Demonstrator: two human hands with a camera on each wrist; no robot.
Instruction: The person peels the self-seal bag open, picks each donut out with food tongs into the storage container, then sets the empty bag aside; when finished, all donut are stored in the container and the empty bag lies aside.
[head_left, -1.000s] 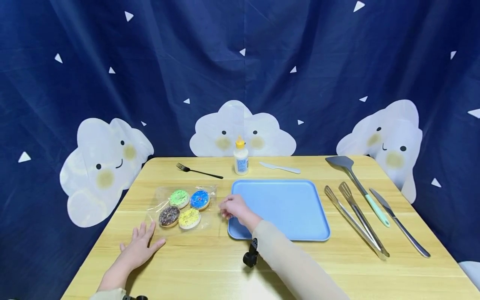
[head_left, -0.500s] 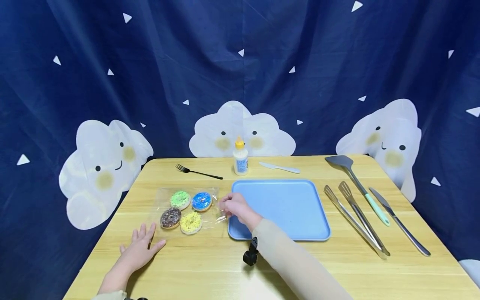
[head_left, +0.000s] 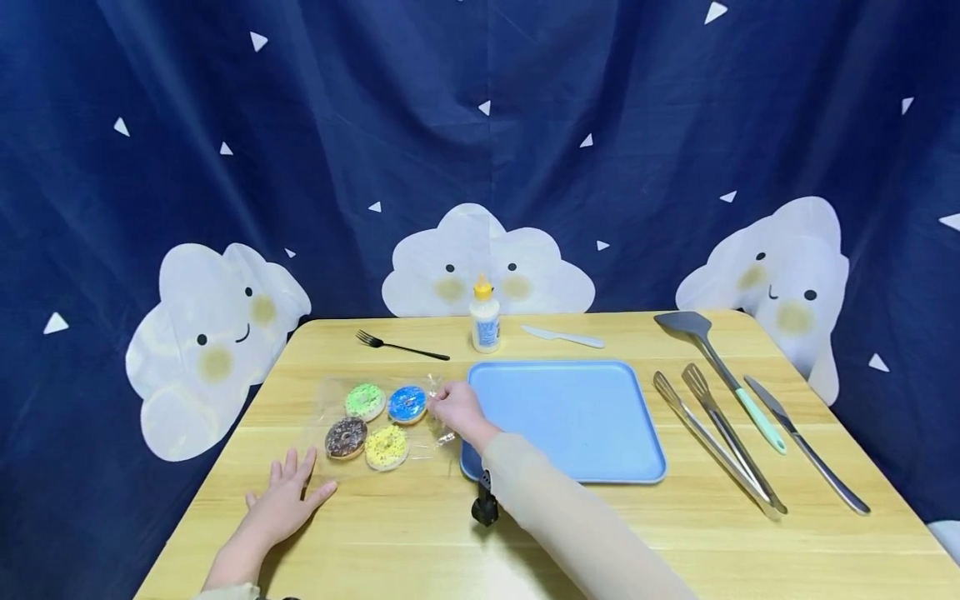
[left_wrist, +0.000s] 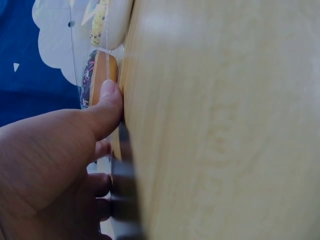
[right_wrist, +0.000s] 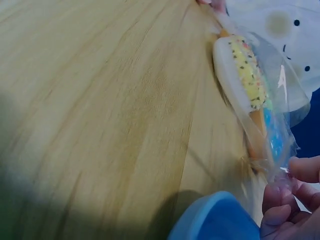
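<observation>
My right hand (head_left: 459, 408) pinches the right end of a clear plastic bag (right_wrist: 280, 75), close beside the blue-iced donut (head_left: 407, 404). In the right wrist view the film bunches between thumb and fingers. Inside the bag also lie a green-iced donut (head_left: 365, 401), a dark chocolate donut with sprinkles (head_left: 347, 437) and a yellow-iced donut (head_left: 386, 447). My left hand (head_left: 281, 504) is at the bag's near left corner, fingers spread and holding nothing. Its thumb overlaps the chocolate donut (left_wrist: 102, 75) in the left wrist view.
Under my right forearm lies a blue tray (head_left: 566, 417). Behind are a black fork (head_left: 405, 346), a glue bottle (head_left: 486, 321) and a pale plastic knife (head_left: 562, 337). To the right lie tongs (head_left: 720, 442), a spatula (head_left: 723, 371) and a metal knife (head_left: 806, 446).
My right hand has taken the bag's right end, and the bag with the donuts has slid a little to the right. Since then the hand has moved left, nearer the blue donut.
</observation>
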